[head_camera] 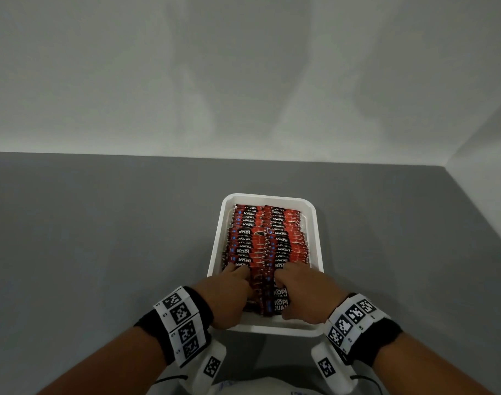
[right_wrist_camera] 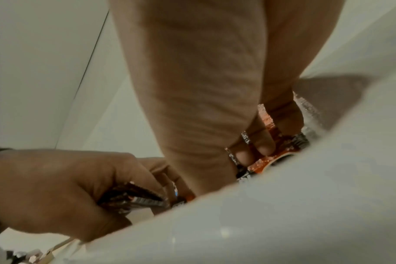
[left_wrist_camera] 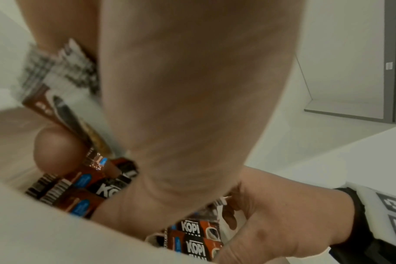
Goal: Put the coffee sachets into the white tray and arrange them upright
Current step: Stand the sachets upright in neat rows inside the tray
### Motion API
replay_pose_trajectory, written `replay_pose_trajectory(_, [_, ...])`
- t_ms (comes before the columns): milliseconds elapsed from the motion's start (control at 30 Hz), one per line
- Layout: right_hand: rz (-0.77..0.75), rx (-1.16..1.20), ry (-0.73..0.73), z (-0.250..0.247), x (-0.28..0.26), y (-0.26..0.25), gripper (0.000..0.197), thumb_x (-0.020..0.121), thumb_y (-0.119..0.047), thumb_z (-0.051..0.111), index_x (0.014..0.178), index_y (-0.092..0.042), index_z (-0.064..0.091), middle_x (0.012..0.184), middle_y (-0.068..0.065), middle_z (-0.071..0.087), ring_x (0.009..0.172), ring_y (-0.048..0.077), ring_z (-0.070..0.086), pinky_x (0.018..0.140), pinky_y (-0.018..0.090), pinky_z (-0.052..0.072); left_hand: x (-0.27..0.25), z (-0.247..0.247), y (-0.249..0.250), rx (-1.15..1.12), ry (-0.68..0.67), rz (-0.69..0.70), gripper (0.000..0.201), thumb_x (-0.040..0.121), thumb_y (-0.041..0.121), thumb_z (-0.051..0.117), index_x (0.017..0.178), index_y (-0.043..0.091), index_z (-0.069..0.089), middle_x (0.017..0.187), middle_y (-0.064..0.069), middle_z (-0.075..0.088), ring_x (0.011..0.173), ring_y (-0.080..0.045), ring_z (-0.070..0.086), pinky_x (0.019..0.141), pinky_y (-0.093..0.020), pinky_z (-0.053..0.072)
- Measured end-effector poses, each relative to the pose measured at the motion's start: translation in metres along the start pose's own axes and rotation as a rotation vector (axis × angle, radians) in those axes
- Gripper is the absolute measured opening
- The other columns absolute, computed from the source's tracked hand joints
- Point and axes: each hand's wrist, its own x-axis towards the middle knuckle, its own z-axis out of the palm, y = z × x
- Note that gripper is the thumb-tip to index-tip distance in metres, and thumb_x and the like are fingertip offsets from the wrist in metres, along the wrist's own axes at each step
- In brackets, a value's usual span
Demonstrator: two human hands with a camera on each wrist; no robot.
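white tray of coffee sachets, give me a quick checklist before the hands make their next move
1. Both hands inside the white plastic tray: ok; left hand and right hand work at its near end.
2. Far rows of red and black coffee sachets standing in order: ok; two neat rows fill the tray.
3. Near sachets upright: not ok; those between the hands lean, faces showing.
4. Grip: ok; each hand's fingers curl round sachets in the wrist views.
5. Loose sachets on the grey table: ok, none visible.
6. Room left at the near wall: cannot tell; hands hide it.
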Motion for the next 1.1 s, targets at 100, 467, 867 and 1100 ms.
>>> replay_pose_trajectory(100, [-0.018,-0.036,0.024,0.005,0.002,0.002,0.045,0.082,-0.03,0.077,0.12,-0.021,0.053,0.123,0.0,0.056,0.114,0.021,0.054,0.091,0.039,0.051,0.001,0.001,-0.001,0.026,0.0,0.001,0.042,0.09,0.015,0.055,0.131,0.018,0.064,0.136,-0.007,0.037,0.125,-0.028,0.036,0.105,-0.042,0.046])
replay_pose_trajectory(467, [0.048,0.318,0.153,-0.02,0.001,0.007,0.024,0.082,-0.032,0.075,0.093,-0.026,0.055,0.099,-0.011,0.056,0.089,0.01,0.056,0.074,0.023,0.05,-0.009,-0.042,-0.011,-1.096,0.37,-0.1,0.017,0.094,0.008,0.05,0.091,0.003,0.066,0.072,-0.003,0.062,0.059,-0.014,0.058,0.052,-0.03,0.051])
replay_pose_trajectory(867, [0.069,1.135,0.484,-0.056,0.012,-0.022,0.025,0.083,-0.02,0.083,0.102,-0.015,0.067,0.079,0.017,0.073,0.068,0.028,0.069,0.072,0.049,0.06,0.01,-0.058,0.012,-1.956,0.795,-0.008,0.024,0.093,-0.001,0.065,0.115,-0.01,0.063,0.109,-0.035,0.067,0.088,-0.037,0.067,0.072,-0.042,0.058])
replay_pose_trajectory(1100, [0.094,1.019,0.566,-0.064,0.012,-0.013,0.01,0.087,-0.014,0.077,0.085,-0.024,0.075,0.08,-0.006,0.075,0.074,0.006,0.069,0.072,0.025,0.053,-0.001,-0.056,0.01,-1.958,0.763,-0.023,0.023,0.093,-0.002,0.063,0.115,-0.008,0.066,0.106,-0.029,0.072,0.091,-0.042,0.072,0.08,-0.049,0.061])
